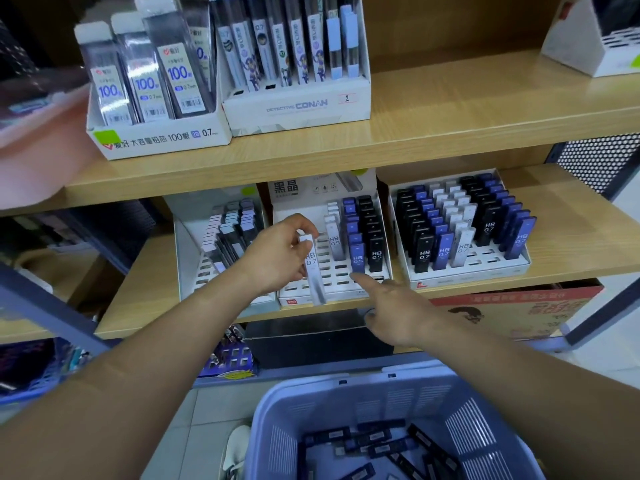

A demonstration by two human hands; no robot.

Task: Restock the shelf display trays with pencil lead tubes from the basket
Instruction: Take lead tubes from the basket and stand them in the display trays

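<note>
A clear pencil lead tube (314,271), marked HB 0.7, is held upright by the left hand (277,258) over the near left slots of the middle tray (301,299). It is pinched near its white cap between thumb and curled fingers, and its lower end hangs free in front of the tray's near rim. The right hand (398,313) holds nothing: only the index finger is stretched out toward the tray's near edge, just below a blue HB 0.5 tube (357,258), with the other fingers tucked in. Whether the fingertip touches the tray cannot be told.

More dark tubes (374,441) are seen lying loose in the blue basket (346,386), near and low.

The tube is judged light, stiff and smooth-sided, so it may slip under a loose pinch. A hold on its flat faces in the upper half is advised, so that the lower end is left free to enter a slot.
</note>
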